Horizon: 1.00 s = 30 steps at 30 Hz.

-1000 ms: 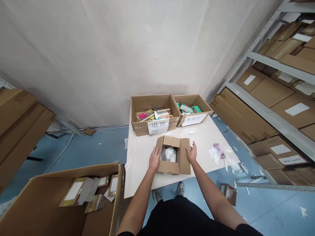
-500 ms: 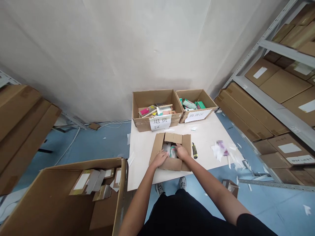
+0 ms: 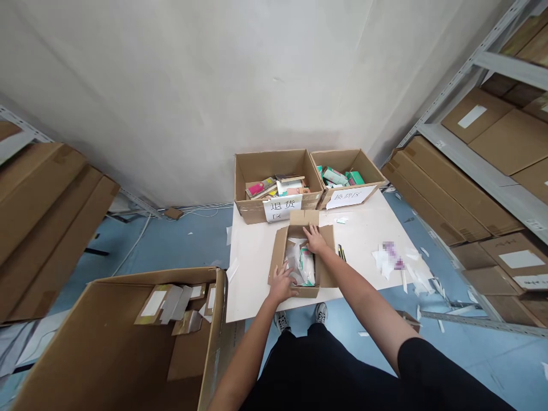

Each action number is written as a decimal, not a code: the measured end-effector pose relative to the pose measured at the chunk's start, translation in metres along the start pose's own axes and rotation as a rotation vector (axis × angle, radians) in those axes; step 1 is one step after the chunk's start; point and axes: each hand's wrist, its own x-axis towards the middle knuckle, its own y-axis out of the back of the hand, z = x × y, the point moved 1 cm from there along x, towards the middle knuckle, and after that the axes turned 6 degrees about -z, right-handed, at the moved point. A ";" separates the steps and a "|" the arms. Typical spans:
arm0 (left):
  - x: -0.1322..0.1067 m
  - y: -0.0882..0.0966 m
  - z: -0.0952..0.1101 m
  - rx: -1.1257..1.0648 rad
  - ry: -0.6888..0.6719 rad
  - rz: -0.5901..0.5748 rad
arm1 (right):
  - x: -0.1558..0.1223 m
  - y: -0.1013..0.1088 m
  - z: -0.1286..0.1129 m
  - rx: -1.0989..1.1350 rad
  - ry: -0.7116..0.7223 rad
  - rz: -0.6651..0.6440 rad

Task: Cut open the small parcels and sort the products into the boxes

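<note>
A small cardboard box (image 3: 305,291) stands on the white table (image 3: 363,245) with its flaps spread apart. Inside it lie a white-and-green packet (image 3: 307,266) and crumpled clear plastic wrap (image 3: 294,258). My left hand (image 3: 282,283) rests at the box's near left edge, fingers apart, beside the plastic. At the far right of the opening is my right hand (image 3: 315,239), its fingers spread near the back flap. Neither hand grips anything that I can see. A yellow-and-black box cutter (image 3: 341,253) lies right of the box, partly behind my right forearm.
Two labelled cartons stand at the table's back: one with mixed boxes (image 3: 252,212), one with green boxes (image 3: 377,181). Paper scraps (image 3: 381,264) lie at the right. A large carton (image 3: 145,278) with cardboard pieces is at the left. Shelves (image 3: 509,185) with boxes line the right.
The box's near flap has been opened toward me and the back flap stands up, so more of the packet shows. My right hand has moved toward the back, my left nearer to me.
</note>
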 end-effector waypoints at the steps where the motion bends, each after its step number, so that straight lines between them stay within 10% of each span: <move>1: -0.001 -0.004 0.001 0.008 -0.004 0.051 | 0.001 0.000 -0.001 0.016 -0.012 0.009; 6: -0.001 -0.011 0.000 0.003 -0.024 0.123 | -0.018 -0.019 -0.010 0.078 0.053 0.180; 14: 0.007 -0.015 0.006 0.008 -0.046 0.135 | -0.050 -0.081 -0.014 -0.185 0.015 -0.451; 20: 0.006 -0.019 0.003 0.003 -0.050 0.145 | -0.061 -0.115 -0.022 -0.398 0.192 -0.352; 24: 0.007 -0.020 -0.001 -0.011 -0.072 0.134 | -0.067 -0.090 -0.024 -0.339 0.206 -0.226; 30: 0.008 -0.019 0.000 -0.026 -0.089 0.119 | -0.046 0.007 -0.013 -0.144 0.014 0.113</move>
